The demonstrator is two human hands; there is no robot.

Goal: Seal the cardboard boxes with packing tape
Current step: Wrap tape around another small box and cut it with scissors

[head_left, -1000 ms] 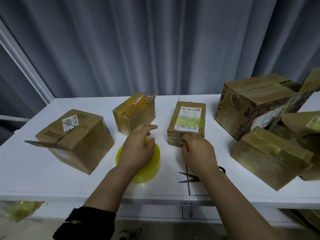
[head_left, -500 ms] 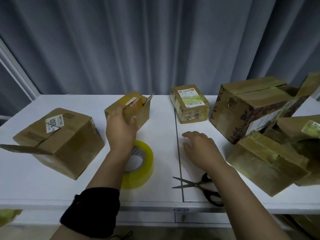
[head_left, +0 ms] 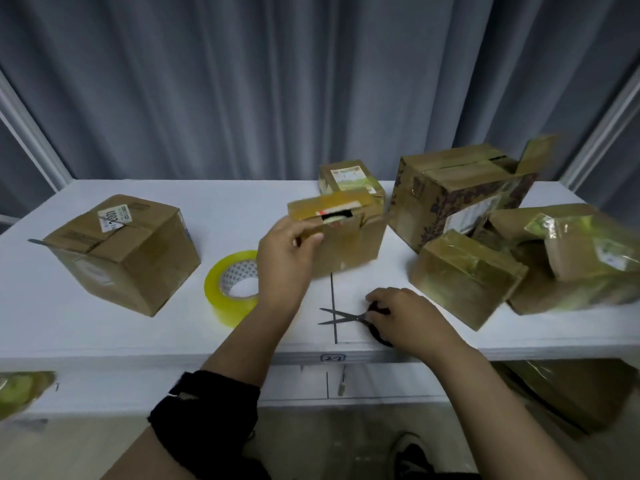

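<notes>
Left hand [head_left: 284, 258] gripping a small open-topped cardboard box [head_left: 341, 233] above the white table [head_left: 104, 327], right hand [head_left: 401, 315] fingers curled on black scissors [head_left: 346, 317], yellow tape roll [head_left: 232, 289] beside the left wrist

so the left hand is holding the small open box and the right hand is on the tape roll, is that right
Not quite. In the head view the right hand is on the scissors, fingers curled over the handles; the tape roll lies further left. The left hand does hold the small open box.
</notes>
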